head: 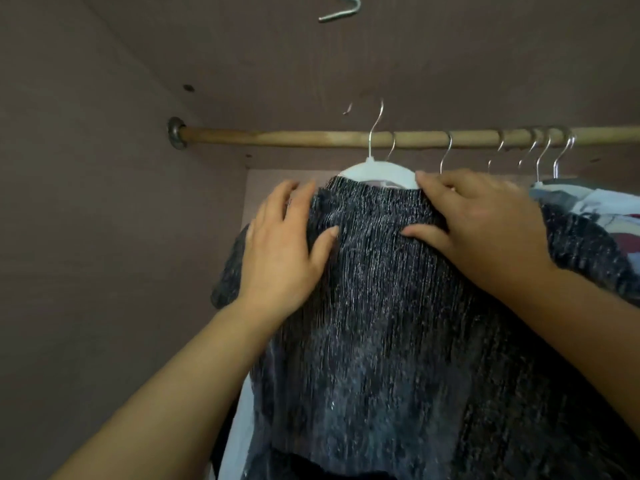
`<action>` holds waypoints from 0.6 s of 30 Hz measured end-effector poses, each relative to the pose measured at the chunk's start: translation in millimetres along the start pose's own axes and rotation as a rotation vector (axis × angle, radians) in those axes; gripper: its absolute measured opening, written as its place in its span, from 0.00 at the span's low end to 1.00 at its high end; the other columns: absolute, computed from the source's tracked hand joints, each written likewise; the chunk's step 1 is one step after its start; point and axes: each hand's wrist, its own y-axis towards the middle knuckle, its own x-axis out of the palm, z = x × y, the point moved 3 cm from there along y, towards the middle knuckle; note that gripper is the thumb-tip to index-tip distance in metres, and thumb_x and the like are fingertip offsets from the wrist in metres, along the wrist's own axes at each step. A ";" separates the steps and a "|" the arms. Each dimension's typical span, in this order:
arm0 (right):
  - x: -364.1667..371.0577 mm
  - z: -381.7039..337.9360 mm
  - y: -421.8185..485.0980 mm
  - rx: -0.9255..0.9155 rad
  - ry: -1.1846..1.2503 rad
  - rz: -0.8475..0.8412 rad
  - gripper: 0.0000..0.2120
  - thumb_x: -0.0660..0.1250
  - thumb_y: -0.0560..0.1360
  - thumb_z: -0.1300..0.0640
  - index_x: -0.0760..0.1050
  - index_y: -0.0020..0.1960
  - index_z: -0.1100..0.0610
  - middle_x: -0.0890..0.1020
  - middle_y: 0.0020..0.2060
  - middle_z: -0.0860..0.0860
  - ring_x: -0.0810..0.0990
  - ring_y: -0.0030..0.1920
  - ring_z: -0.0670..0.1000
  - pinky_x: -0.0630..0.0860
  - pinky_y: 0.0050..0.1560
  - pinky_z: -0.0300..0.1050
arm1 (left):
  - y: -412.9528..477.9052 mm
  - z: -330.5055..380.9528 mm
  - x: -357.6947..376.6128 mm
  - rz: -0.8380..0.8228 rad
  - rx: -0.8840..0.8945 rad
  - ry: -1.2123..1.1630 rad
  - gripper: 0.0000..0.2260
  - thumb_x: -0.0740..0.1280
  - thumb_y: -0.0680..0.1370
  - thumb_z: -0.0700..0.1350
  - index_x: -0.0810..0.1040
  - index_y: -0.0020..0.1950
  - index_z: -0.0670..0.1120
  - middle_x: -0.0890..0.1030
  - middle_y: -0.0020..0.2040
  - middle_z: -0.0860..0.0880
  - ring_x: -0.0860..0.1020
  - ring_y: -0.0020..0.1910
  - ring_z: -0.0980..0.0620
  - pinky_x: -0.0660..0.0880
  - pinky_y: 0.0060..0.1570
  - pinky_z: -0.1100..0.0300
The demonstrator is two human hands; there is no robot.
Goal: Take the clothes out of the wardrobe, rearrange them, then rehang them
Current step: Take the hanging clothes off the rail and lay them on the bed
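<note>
A dark ribbed garment with silver glitter threads (pixel 377 289) hangs on a white hanger (pixel 375 171). The hanger's metal hook (pixel 375 126) rises in front of the wooden rod (pixel 294 137); I cannot tell whether it is hooked over it. My left hand (pixel 280 247) holds the garment's left shoulder, thumb in front and fingers wrapped over the top edge. My right hand (pixel 481 223) covers the right shoulder the same way, thumb on the front, fingers over the top by the hanger's end.
Several more hanger hooks (pixel 540 150) sit on the rod to the right, with other clothes (pixel 588 209) below them. A loose metal hook (pixel 341 10) shows at the top edge. The wardrobe's left wall (pixel 86 220) stands close; the rod's left stretch is bare.
</note>
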 end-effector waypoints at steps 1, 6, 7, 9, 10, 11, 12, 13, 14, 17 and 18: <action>-3.3 -7.0 -7.6 -0.029 0.015 -0.015 0.30 0.67 0.68 0.42 0.76 0.60 0.64 0.82 0.47 0.60 0.81 0.41 0.61 0.75 0.40 0.51 | -5.5 0.8 -3.2 -0.009 0.009 0.011 0.27 0.63 0.76 0.55 0.65 0.72 0.45 0.67 0.70 0.43 0.64 0.69 0.44 0.61 0.67 0.49; -15.6 -39.5 -48.3 -0.131 0.113 -0.095 0.31 0.66 0.67 0.41 0.77 0.59 0.64 0.83 0.45 0.57 0.80 0.37 0.58 0.74 0.35 0.47 | -56.7 -5.6 -13.4 -0.169 0.049 0.070 0.35 0.53 0.73 0.68 0.62 0.74 0.49 0.71 0.67 0.46 0.64 0.66 0.49 0.57 0.66 0.48; -18.2 -45.6 -56.7 -0.139 0.133 -0.106 0.31 0.64 0.68 0.40 0.77 0.60 0.64 0.82 0.45 0.57 0.80 0.37 0.58 0.73 0.35 0.47 | -70.5 -8.2 -14.7 -0.203 0.053 0.073 0.37 0.50 0.72 0.70 0.60 0.74 0.50 0.72 0.66 0.47 0.64 0.65 0.51 0.55 0.66 0.47; -24.3 -56.9 -74.2 -0.154 0.186 -0.122 0.31 0.64 0.71 0.38 0.77 0.60 0.63 0.82 0.44 0.56 0.79 0.35 0.57 0.72 0.34 0.46 | -96.8 -11.5 -20.0 -0.260 0.033 0.068 0.36 0.48 0.72 0.72 0.55 0.75 0.53 0.72 0.66 0.47 0.62 0.64 0.53 0.52 0.66 0.46; -27.7 -62.2 -83.0 -0.162 0.210 -0.123 0.30 0.63 0.72 0.39 0.76 0.60 0.63 0.82 0.44 0.55 0.78 0.34 0.57 0.72 0.33 0.46 | -108.4 -12.1 -23.9 -0.285 0.016 0.063 0.36 0.49 0.72 0.71 0.52 0.74 0.55 0.72 0.66 0.47 0.62 0.64 0.54 0.51 0.66 0.45; -31.2 -67.1 -92.1 -0.169 0.230 -0.121 0.29 0.61 0.72 0.40 0.77 0.60 0.63 0.82 0.45 0.55 0.78 0.34 0.57 0.72 0.33 0.46 | -119.4 -12.7 -27.7 -0.311 -0.005 0.058 0.36 0.50 0.71 0.71 0.51 0.74 0.56 0.72 0.66 0.46 0.62 0.63 0.53 0.52 0.67 0.44; -34.9 -71.9 -101.3 -0.174 0.243 -0.122 0.29 0.60 0.72 0.41 0.77 0.60 0.63 0.82 0.45 0.55 0.78 0.34 0.56 0.72 0.33 0.46 | -129.8 -12.8 -31.6 -0.337 -0.026 0.051 0.36 0.52 0.70 0.71 0.50 0.74 0.57 0.72 0.65 0.46 0.64 0.63 0.51 0.55 0.67 0.43; -38.9 -76.5 -110.7 -0.178 0.252 -0.124 0.29 0.60 0.72 0.41 0.77 0.60 0.63 0.82 0.45 0.55 0.78 0.35 0.56 0.72 0.33 0.46 | -139.5 -12.6 -35.7 -0.360 -0.044 0.043 0.36 0.54 0.70 0.70 0.50 0.74 0.58 0.73 0.64 0.45 0.67 0.62 0.49 0.61 0.66 0.43; -43.1 -81.2 -120.2 -0.176 0.262 -0.130 0.29 0.60 0.73 0.41 0.77 0.59 0.63 0.82 0.45 0.56 0.79 0.35 0.56 0.73 0.34 0.46 | -148.8 -11.3 -40.1 -0.378 -0.050 0.041 0.36 0.56 0.69 0.69 0.51 0.74 0.58 0.74 0.62 0.45 0.70 0.60 0.46 0.67 0.62 0.43; -62.6 -93.2 -146.8 -0.131 0.292 -0.185 0.28 0.60 0.72 0.41 0.78 0.59 0.63 0.82 0.47 0.56 0.80 0.37 0.57 0.75 0.36 0.48 | -177.0 -0.8 -54.4 -0.407 -0.032 0.048 0.37 0.62 0.68 0.67 0.55 0.73 0.57 0.76 0.56 0.45 0.74 0.53 0.45 0.70 0.52 0.50; -72.1 -96.1 -155.0 -0.108 0.297 -0.209 0.28 0.60 0.72 0.41 0.78 0.59 0.63 0.83 0.47 0.56 0.81 0.38 0.57 0.76 0.36 0.48 | -185.2 4.0 -59.6 -0.415 -0.034 0.036 0.37 0.63 0.68 0.66 0.55 0.73 0.58 0.76 0.56 0.45 0.73 0.53 0.46 0.67 0.52 0.52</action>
